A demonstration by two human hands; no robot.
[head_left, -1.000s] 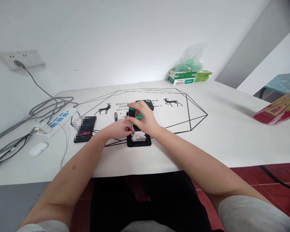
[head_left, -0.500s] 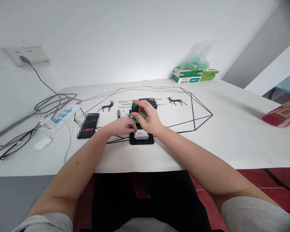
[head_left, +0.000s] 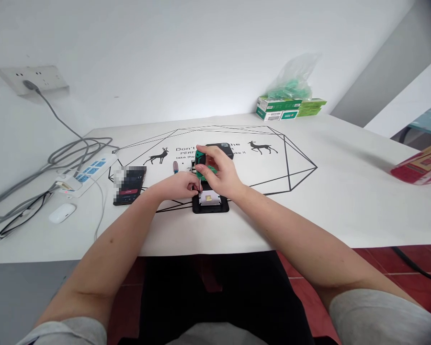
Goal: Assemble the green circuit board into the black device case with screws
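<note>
My right hand (head_left: 221, 173) is wrapped round the green and black handle of a screwdriver (head_left: 200, 158), held upright with its shaft pointing down. The shaft's lower end is by the fingertips of my left hand (head_left: 181, 186), whose fingers are pressed together at the left edge of an open black device (head_left: 210, 209). Whether they pinch anything is too small to tell. A silvery plate with a small gold square (head_left: 209, 198) lies in the device. Part of a green board (head_left: 211, 170) shows behind the fingers of my right hand.
A phone (head_left: 130, 186), a small screwdriver (head_left: 175, 166) and a dark case (head_left: 227, 149) lie around my hands. Left are a power strip (head_left: 93, 170), cables, glasses (head_left: 23, 215) and a white mouse (head_left: 62, 213). Green boxes (head_left: 278, 105) stand at the back; a red package (head_left: 418, 167) is right.
The view has shifted slightly. Both hands keep nearly the same places, with the screwdriver still in my right hand.
</note>
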